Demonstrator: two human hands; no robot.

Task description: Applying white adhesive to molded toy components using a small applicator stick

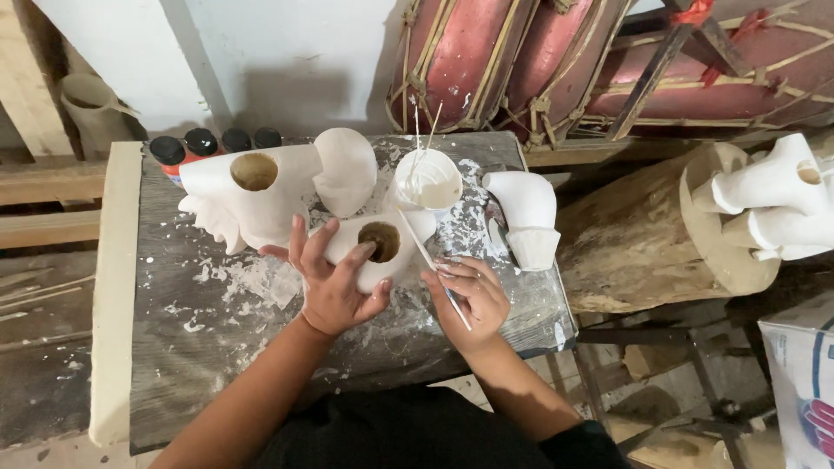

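My left hand (330,282) cups a white-coated hollow piece (393,246) with a round brown opening, resting on the grey worktable (191,347). A thin white-smeared stick or brush (432,265) is gripped in my right hand (469,300), its tip lying against the piece's right side. Just behind stands a white cup of white paint (427,181) with two thin sticks in it. A larger white hollow figure part (252,195) sits to the back left, and a white bent piece (526,217) lies at the right.
Several dark-capped bottles (201,143) line the table's back left edge. Red drums with rope lacing (539,61) lean behind. A log stump (660,234) carries more white parts (777,204) at the right. A printed sack (804,382) sits lower right.
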